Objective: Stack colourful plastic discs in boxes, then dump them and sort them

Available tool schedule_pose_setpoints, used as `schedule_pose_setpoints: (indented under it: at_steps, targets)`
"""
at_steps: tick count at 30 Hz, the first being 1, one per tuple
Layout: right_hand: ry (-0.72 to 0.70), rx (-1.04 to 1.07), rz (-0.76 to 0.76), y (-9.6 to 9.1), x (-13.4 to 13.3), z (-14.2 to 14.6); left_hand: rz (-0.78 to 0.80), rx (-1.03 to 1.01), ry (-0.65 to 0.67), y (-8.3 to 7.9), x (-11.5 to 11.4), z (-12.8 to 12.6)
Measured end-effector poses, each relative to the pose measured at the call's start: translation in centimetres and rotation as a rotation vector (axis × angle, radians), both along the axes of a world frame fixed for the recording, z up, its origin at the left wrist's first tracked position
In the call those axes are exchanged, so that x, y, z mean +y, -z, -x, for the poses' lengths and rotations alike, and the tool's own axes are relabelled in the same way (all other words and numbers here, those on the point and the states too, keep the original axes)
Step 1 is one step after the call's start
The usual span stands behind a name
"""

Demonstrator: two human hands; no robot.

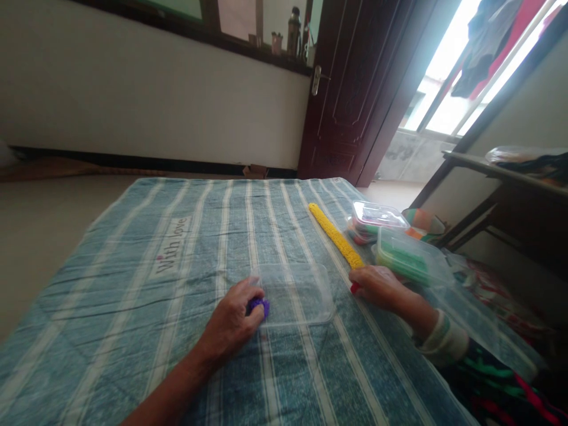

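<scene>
My left hand is closed round a small purple piece with a bumpy surface, at the left edge of a clear plastic container or lid. That clear piece lies flat on the striped cloth. To its right, my right hand pinches a small red piece, mostly hidden by the fingers. A long yellow strip with a grainy surface runs away from me, its near end by my right fingertips. Whether those fingers touch the strip, I cannot tell.
Beyond my right wrist stand a clear box with green contents and a lidded clear box with coloured contents. A dark shelf is at the right. Behind the table are a brown door and a wall.
</scene>
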State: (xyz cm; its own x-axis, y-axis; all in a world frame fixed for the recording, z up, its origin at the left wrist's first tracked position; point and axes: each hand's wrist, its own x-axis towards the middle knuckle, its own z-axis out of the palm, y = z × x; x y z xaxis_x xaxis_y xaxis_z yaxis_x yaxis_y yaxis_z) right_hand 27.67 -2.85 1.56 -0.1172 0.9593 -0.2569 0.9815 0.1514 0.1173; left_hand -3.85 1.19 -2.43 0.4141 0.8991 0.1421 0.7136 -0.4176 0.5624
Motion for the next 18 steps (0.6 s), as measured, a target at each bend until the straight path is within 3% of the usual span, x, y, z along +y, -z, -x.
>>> schedule_pose_setpoints:
  at_steps: [10, 14, 18]
  targets:
    - [0.006, 0.006, 0.003, 1.4, -1.0, 0.2, -0.013, -0.026, 0.003, 0.0, 0.0, -0.1]
    - [-0.026, 0.174, -0.092, -0.3, -1.5, 0.4, -0.012, -0.029, 0.001, -0.1, -0.3, -0.1]
    - [-0.212, 0.478, -0.205, -2.8, -1.5, 2.5, 0.0, -0.022, 0.001, -0.2, -0.5, -0.2]
